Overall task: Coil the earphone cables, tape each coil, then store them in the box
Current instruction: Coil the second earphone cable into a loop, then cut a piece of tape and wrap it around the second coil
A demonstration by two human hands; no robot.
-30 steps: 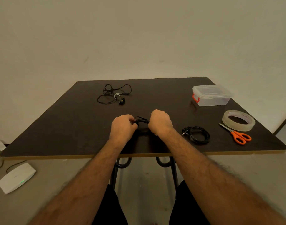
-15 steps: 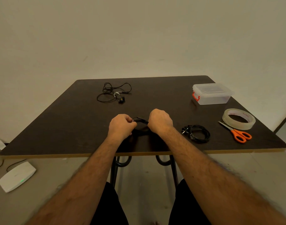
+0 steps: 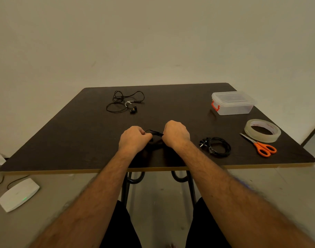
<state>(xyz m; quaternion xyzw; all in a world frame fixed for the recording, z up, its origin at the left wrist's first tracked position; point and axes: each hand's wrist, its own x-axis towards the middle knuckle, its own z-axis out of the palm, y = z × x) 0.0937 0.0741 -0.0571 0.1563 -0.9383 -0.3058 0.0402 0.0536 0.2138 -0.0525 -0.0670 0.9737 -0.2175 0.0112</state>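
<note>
My left hand point(image 3: 134, 139) and my right hand point(image 3: 176, 134) are both closed on a black earphone cable point(image 3: 154, 133), which stretches in a small bundle between them above the table's near middle. A coiled black earphone cable point(image 3: 217, 146) lies to the right of my right hand. An uncoiled tangled earphone cable point(image 3: 124, 102) lies at the far left-middle. The clear plastic box point(image 3: 232, 103) with a red latch and its lid on stands at the far right. A roll of clear tape point(image 3: 262, 130) lies near the right edge.
Orange-handled scissors point(image 3: 262, 146) lie in front of the tape roll. The dark table point(image 3: 72, 140) has a light front edge. A white device with a green light point(image 3: 19, 194) sits on the floor at the left, with wires beside it.
Both hands have stayed on the cable bundle with only small finger movement. The view has shifted slightly.
</note>
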